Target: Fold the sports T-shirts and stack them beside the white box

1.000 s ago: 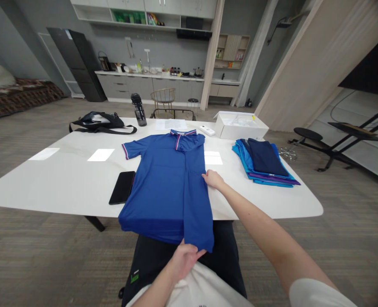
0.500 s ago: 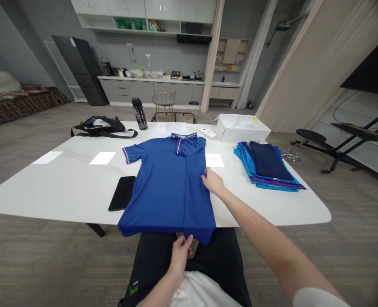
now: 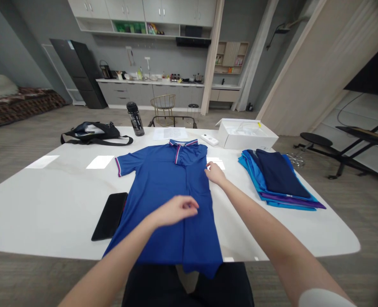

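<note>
A blue polo shirt [image 3: 163,187] with a striped collar and sleeve cuffs lies flat on the white table [image 3: 54,204], its right side folded inward and its hem hanging over the front edge. My right hand [image 3: 214,174] grips the shirt's right edge near the shoulder. My left hand [image 3: 176,211] hovers over the shirt's middle with curled fingers, holding nothing. Left of the shirt lies a black smartphone [image 3: 110,216], face down or dark, apart from both hands.
On the table stand a folded stack of blue and purple garments [image 3: 278,183], an open white box [image 3: 246,136], a white remote [image 3: 209,140], papers [image 3: 170,133], a dark water bottle [image 3: 135,119] and a black bag [image 3: 93,133]. A chair and kitchen counters stand behind the table.
My left hand has let go of the shirt's hem and moved forward over the shirt's middle. My right hand stays at the shirt's right edge. The hem now hangs lower in view.
</note>
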Motion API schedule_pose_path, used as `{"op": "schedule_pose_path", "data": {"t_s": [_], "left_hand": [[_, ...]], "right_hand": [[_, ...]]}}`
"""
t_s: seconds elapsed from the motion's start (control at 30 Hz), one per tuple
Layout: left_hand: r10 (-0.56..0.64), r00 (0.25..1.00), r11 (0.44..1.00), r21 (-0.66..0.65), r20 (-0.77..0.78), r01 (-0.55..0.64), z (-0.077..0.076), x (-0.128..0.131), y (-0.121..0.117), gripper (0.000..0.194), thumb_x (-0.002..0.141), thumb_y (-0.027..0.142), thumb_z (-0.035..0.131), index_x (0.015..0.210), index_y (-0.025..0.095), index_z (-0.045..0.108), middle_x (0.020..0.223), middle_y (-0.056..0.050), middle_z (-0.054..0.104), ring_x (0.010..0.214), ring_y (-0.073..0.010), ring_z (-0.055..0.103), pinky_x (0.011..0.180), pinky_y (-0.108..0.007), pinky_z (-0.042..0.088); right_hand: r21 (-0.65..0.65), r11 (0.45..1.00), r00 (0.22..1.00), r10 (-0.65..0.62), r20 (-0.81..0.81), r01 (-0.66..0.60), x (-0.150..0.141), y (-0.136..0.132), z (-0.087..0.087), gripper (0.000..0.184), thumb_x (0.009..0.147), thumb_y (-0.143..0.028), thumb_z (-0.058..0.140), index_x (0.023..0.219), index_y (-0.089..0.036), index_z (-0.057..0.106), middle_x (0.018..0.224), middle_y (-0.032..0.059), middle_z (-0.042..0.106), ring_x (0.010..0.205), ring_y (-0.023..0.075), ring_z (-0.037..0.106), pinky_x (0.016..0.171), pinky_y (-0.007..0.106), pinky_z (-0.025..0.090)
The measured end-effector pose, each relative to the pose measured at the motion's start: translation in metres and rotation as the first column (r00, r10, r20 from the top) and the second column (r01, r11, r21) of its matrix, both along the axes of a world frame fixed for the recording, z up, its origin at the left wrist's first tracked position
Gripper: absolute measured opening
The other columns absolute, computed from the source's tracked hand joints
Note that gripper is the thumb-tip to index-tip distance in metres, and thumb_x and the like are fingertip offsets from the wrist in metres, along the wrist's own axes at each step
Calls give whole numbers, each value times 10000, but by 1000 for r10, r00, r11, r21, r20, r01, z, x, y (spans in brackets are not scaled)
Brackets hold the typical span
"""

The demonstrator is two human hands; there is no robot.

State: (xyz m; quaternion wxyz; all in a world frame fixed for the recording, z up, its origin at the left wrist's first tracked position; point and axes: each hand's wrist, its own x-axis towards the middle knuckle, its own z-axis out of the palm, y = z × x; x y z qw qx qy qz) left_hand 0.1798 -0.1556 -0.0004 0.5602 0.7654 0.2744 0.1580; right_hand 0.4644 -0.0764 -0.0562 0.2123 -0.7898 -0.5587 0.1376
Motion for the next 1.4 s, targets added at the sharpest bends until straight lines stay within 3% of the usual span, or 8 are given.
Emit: {"op": "schedule_pose_path", "data": {"t_s": [0.07,0.2,0.3,0.4,0.63,0.8,1.23,1.4], "left_hand": [[341,940,920,202,17,-337,-3,28,79,154,885,228,607,959,165,726,895,-71,734,836,-220,683,821,-337,502],[662,742,717,378,-108,-586,-29,79,207,314,909,201,619,1190,63,592,1172,-221,676,1093,-296,646,980,-431,448],[778,570,621,471,-266,-627,-44,107,263,538,919,379,655,1304,38,499,1328,-315,579,1261,-395,570,1030,-513,417],[790,471,613,497,-392,-615,-56,124,293,653,871,540,677,1313,89,514,1318,-285,615,1285,-417,565,1058,-542,411],[725,590,688,406,-356,-602,-77,125,326,331,878,427,676,1100,182,669,1209,-181,710,1164,-334,664,955,-407,511],[747,665,606,407,2,-683,-81,119,337,248,957,309,557,1174,208,618,1115,-84,740,1058,-239,692,925,-324,513],[800,486,561,727,-352,-397,-86,136,334,402,1027,436,424,1319,180,529,1046,-173,712,987,-338,710,851,-439,540],[845,507,373,868,-170,-329,-67,126,308,503,1009,345,433,1456,114,422,1278,-233,614,1107,-348,652,908,-442,528]], "right_hand": [[30,1000,999,1,-38,0,21,36,0,389,893,-192,575,1279,-157,598,1228,151,640,1062,247,646,933,330,487],[111,994,999,-7,-50,13,58,107,-10,521,921,-159,499,1442,-133,498,1406,170,567,1277,257,554,1086,350,417],[168,986,999,-3,-37,9,77,148,-24,512,967,-274,491,1457,-124,506,1455,170,549,1339,291,505,1144,410,365],[121,992,999,44,-17,-42,91,175,-38,515,966,-444,531,1374,-136,596,1396,164,597,1311,298,523,1139,423,363],[56,988,989,144,-37,-142,115,198,-46,300,833,-439,701,920,-152,714,1028,106,701,968,229,647,916,329,485],[105,991,975,102,-199,-82,123,199,-39,181,868,-351,620,891,-175,652,803,24,686,730,168,619,715,268,483],[4,977,967,-211,140,212,101,199,-43,310,968,-335,532,1231,-176,572,1075,148,697,969,289,658,818,374,484],[266,945,921,-264,288,187,73,176,-32,408,970,-293,490,1336,-115,525,1301,212,587,1145,330,581,924,418,465]]}}
